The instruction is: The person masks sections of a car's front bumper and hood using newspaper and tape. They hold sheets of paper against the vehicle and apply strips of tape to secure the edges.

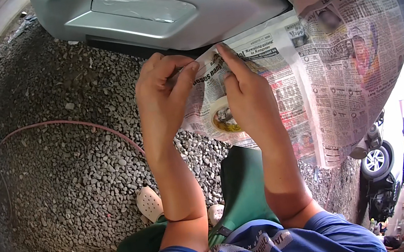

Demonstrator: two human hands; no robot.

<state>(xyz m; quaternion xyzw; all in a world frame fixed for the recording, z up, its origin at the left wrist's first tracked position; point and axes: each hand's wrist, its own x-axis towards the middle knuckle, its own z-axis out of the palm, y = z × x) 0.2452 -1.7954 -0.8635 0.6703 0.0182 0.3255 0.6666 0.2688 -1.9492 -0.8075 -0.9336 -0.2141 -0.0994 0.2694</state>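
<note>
My left hand (pixel 163 96) pinches the upper left corner of a newspaper sheet (pixel 288 91) between thumb and forefinger, just under a silver-painted car bumper (pixel 230 5). With its forefinger stretched out, my right hand (pixel 249 86) presses the top edge of the same sheet near the bumper's lower edge. A roll of masking tape (pixel 222 124) sits against the palm side of my right hand, whose curled fingers are mostly hidden behind it. Pale tape (pixel 309 108) joins the newspaper sheets. Clear film covers a recess (pixel 142 6) in the bumper.
Gravel (pixel 86 177) covers the ground. A pink hose (pixel 65 121) curves across it on the left. Below are my green-trousered knees (pixel 243 183) and pale clogs (pixel 149 203). More newspaper (pixel 356 40) hangs on the right. A wheel (pixel 376 161) and car parts stand farther right, with a person (pixel 395 239) beyond.
</note>
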